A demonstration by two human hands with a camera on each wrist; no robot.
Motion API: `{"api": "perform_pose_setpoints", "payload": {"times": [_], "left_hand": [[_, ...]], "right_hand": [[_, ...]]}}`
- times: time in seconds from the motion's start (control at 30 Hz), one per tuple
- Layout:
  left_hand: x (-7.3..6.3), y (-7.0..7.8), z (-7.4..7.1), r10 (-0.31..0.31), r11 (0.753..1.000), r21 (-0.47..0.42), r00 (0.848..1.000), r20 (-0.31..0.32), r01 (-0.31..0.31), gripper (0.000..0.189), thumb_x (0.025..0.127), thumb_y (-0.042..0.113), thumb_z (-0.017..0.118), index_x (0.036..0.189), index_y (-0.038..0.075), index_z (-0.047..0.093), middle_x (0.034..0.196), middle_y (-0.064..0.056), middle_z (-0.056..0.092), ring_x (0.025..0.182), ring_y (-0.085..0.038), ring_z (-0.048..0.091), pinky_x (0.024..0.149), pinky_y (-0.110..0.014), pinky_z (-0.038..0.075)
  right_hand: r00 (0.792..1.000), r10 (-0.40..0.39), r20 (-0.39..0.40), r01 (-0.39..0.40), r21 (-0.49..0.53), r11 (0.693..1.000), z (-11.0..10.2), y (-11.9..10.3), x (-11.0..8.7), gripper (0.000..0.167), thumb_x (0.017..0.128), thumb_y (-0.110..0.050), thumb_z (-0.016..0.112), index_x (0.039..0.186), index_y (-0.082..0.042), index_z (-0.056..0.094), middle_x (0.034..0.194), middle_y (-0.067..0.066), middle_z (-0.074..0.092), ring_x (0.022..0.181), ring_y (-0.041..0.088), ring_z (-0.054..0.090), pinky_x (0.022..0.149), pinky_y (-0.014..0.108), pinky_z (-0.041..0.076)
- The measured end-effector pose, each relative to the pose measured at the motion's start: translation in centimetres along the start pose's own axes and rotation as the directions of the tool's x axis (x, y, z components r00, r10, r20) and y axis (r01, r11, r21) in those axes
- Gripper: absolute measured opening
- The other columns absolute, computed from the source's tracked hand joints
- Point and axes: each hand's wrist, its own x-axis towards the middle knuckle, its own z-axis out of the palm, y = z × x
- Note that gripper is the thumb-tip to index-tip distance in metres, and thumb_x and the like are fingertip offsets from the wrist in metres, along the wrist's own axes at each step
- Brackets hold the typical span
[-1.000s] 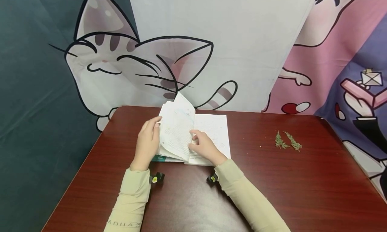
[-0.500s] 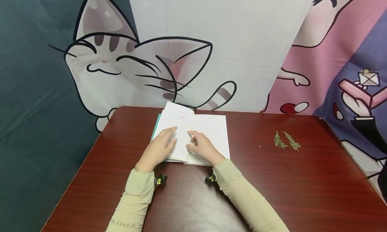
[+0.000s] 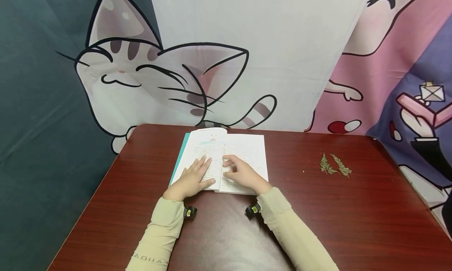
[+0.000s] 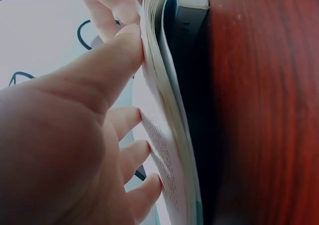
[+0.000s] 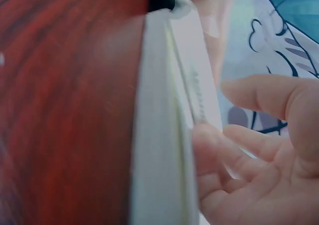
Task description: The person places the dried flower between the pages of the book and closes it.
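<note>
An open book (image 3: 248, 149) lies on the table with printed text on both pages. Its left page (image 3: 208, 145) bears a small picture near the top, and a teal cover edge (image 3: 179, 157) shows along the left side. My left hand (image 3: 190, 181) rests spread on the lower left page. In the left wrist view its fingertips (image 4: 153, 182) touch the paper. Over the right page, near the middle fold, is my right hand (image 3: 244, 176) with loosely bent fingers. The right wrist view shows its thumb apart from the fingers and a fingertip against the page edges (image 5: 159, 150).
Two small green leaf sprigs, one left (image 3: 326, 165) and one right (image 3: 341, 165), lie on the right of the dark red wooden table (image 3: 300, 216). A cartoon cat curtain (image 3: 282, 66) hangs just behind the table's far edge.
The lifted pages have come down flat on the left side. My left hand has moved from the book's left edge onto the page and spread. The right hand has barely shifted.
</note>
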Motion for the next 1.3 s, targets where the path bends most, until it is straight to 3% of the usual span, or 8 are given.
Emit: {"api": "perform_pose_setpoints", "payload": {"times": [0.17, 0.3, 0.43, 0.53, 0.7, 0.93, 1.1, 1.3], "left_hand": [[-0.1, 0.1, 0.0, -0.029, 1.0, -0.002, 0.999, 0.026, 0.029, 0.076, 0.104, 0.043, 0.055, 0.162, 0.007, 0.021, 0.168, -0.019, 0.011, 0.154, -0.044, 0.007, 0.115, -0.073, 0.009], [-0.1, 0.1, 0.0, -0.041, 0.999, -0.001, 0.998, 0.039, 0.041, 0.077, 0.104, 0.043, 0.055, 0.163, 0.009, 0.02, 0.169, -0.017, 0.01, 0.154, -0.041, 0.005, 0.116, -0.071, 0.006], [-0.1, 0.2, 0.0, -0.043, 0.999, 0.005, 0.998, 0.043, 0.043, 0.076, 0.104, 0.043, 0.054, 0.163, 0.009, 0.02, 0.169, -0.016, 0.01, 0.155, -0.04, 0.004, 0.116, -0.071, 0.005], [-0.2, 0.3, -0.1, -0.047, 0.999, 0.008, 0.998, 0.047, 0.046, 0.076, 0.104, 0.043, 0.054, 0.163, 0.009, 0.02, 0.169, -0.016, 0.01, 0.155, -0.04, 0.004, 0.116, -0.071, 0.005], [-0.3, 0.3, -0.1, -0.052, 0.999, 0.004, 0.997, 0.049, 0.051, 0.076, 0.104, 0.043, 0.054, 0.163, 0.009, 0.019, 0.169, -0.016, 0.01, 0.155, -0.041, 0.004, 0.116, -0.071, 0.005], [-0.3, 0.1, 0.0, -0.046, 0.999, -0.008, 0.998, 0.047, 0.046, 0.077, 0.104, 0.043, 0.054, 0.163, 0.009, 0.019, 0.169, -0.016, 0.009, 0.155, -0.041, 0.003, 0.116, -0.07, 0.004], [-0.3, 0.0, 0.0, -0.043, 0.999, -0.014, 0.998, 0.05, 0.044, 0.077, 0.104, 0.044, 0.054, 0.163, 0.009, 0.018, 0.169, -0.016, 0.009, 0.155, -0.041, 0.003, 0.117, -0.07, 0.003], [-0.1, -0.2, 0.2, -0.045, 0.999, -0.01, 0.998, 0.05, 0.045, 0.078, 0.104, 0.045, 0.054, 0.163, 0.01, 0.018, 0.17, -0.015, 0.008, 0.155, -0.04, 0.002, 0.117, -0.07, 0.003]], "right_hand": [[1.0, -0.001, 0.005, 0.001, 0.008, 1.0, -1.9, -0.4, -1.0, 0.054, 0.095, -0.014, 0.067, 0.147, -0.01, 0.051, 0.122, 0.008, 0.067, 0.101, 0.024, 0.065, 0.085, 0.04, 0.053], [0.996, -0.064, -0.062, 0.063, -0.023, 0.998, -3.8, -0.1, -2.0, 0.044, 0.095, -0.013, 0.065, 0.138, -0.009, 0.058, 0.115, 0.009, 0.069, 0.096, 0.024, 0.066, 0.081, 0.039, 0.054], [0.971, -0.167, -0.174, 0.151, -0.099, 0.984, -6.0, 0.9, -3.0, 0.033, 0.095, -0.006, 0.065, 0.128, -0.004, 0.064, 0.105, 0.011, 0.07, 0.091, 0.025, 0.068, 0.081, 0.041, 0.055], [0.944, -0.201, -0.264, 0.164, -0.155, 0.974, -7.7, 1.9, -3.8, 0.027, 0.094, -0.002, 0.066, 0.121, -0.001, 0.067, 0.1, 0.012, 0.071, 0.087, 0.026, 0.067, 0.08, 0.042, 0.055], [0.911, -0.177, -0.373, 0.089, -0.239, 0.967, -10.5, 4.0, -5.2, 0.023, 0.096, -0.005, 0.066, 0.118, -0.001, 0.069, 0.101, 0.014, 0.071, 0.086, 0.027, 0.067, 0.08, 0.045, 0.053], [0.886, -0.096, -0.454, -0.065, -0.324, 0.944, -14.2, 6.7, -6.9, 0.024, 0.097, -0.008, 0.063, 0.118, 0.002, 0.067, 0.108, 0.023, 0.07, 0.097, 0.038, 0.067, 0.087, 0.056, 0.051], [0.863, -0.003, -0.505, -0.179, -0.312, 0.933, -16.1, 7.9, -8.4, 0.027, 0.096, -0.008, 0.063, 0.119, 0.006, 0.064, 0.107, 0.027, 0.07, 0.098, 0.042, 0.066, 0.086, 0.058, 0.05], [0.818, 0.097, -0.566, -0.292, -0.264, 0.919, -17.6, 9.4, -9.7, 0.029, 0.095, -0.009, 0.064, 0.118, 0.009, 0.064, 0.106, 0.03, 0.069, 0.098, 0.044, 0.065, 0.085, 0.057, 0.049]]}}
